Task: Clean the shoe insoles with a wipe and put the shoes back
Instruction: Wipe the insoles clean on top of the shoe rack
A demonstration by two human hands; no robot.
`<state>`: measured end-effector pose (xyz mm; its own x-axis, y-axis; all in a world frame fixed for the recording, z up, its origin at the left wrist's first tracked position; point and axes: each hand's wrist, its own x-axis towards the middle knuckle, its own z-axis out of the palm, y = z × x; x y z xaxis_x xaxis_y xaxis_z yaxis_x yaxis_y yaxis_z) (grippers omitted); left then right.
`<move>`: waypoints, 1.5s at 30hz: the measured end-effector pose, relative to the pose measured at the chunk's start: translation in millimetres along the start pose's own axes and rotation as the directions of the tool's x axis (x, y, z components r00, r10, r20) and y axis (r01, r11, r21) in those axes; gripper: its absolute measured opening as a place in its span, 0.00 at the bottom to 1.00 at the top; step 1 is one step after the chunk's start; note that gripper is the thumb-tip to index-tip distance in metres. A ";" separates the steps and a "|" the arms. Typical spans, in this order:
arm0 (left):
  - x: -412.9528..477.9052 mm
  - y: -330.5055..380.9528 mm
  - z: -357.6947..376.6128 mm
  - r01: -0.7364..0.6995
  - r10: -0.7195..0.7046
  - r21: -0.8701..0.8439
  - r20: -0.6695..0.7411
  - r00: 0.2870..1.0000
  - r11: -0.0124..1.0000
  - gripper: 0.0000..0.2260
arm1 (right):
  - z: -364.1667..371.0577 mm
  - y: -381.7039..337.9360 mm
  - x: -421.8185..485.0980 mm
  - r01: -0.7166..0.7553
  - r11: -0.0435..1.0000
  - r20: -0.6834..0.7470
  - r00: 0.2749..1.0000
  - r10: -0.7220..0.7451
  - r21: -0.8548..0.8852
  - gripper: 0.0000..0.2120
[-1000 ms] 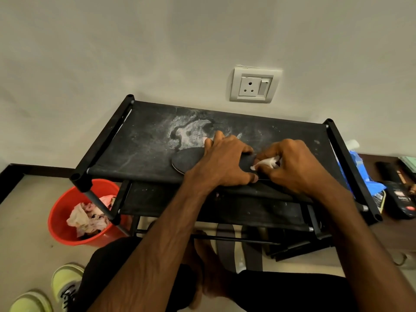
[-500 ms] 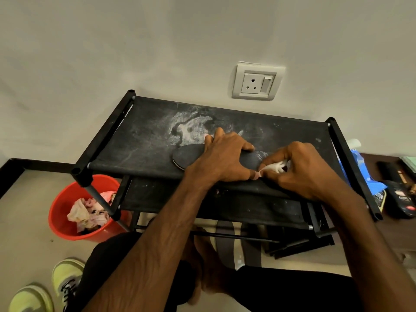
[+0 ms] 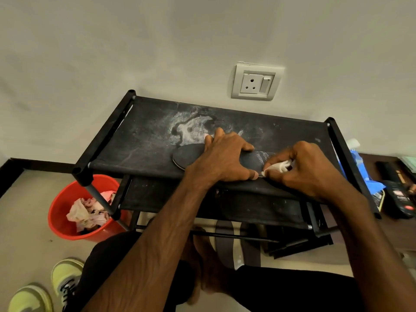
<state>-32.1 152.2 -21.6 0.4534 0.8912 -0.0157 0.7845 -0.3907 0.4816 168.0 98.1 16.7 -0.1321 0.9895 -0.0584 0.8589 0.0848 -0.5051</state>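
The right hand (image 3: 308,170) has slid its pinched wipe (image 3: 280,166) rightward along the insole (image 3: 189,155) (by the front edge of the rack top (image 3: 146,143)). The left hand (image 3: 225,158) grips the insole's middle, hiding it. A red bucket (image 3: 65,212) sits beyond the front-left corner.

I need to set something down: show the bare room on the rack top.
Free: top shelf left, between left rail and insole toe; back strip behind the hands. Crowded front right: left hand holds insole, right hand pinches wipe.

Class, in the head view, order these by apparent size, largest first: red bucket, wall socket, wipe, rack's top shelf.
1. top shelf
2. red bucket, partly hidden
3. wall socket
4. wipe, mostly covered by the right hand
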 end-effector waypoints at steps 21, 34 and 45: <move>0.5 2.6 -2.1 -0.001 0.001 0.013 -0.005 1.000 1.000 0.31 | 7.9 1.5 8.1 -0.011 1.000 -0.040 0.999 0.011 0.008 0.02; -0.1 3.1 -3.1 -0.001 0.001 0.007 0.013 1.000 1.000 0.32 | 2.3 -0.6 22.7 -0.047 0.996 -0.011 0.999 0.047 -0.072 0.05; -1.5 4.0 -5.6 0.011 -0.011 0.008 0.031 0.999 1.000 0.31 | 15.4 -9.0 48.3 -0.113 0.993 -0.190 0.976 0.103 -0.046 0.03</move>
<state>-32.0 150.6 -14.7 0.4574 0.8880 -0.0479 0.7927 -0.3827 0.4745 146.2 143.4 5.2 0.0531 0.9971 0.0543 0.8900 -0.0226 -0.4554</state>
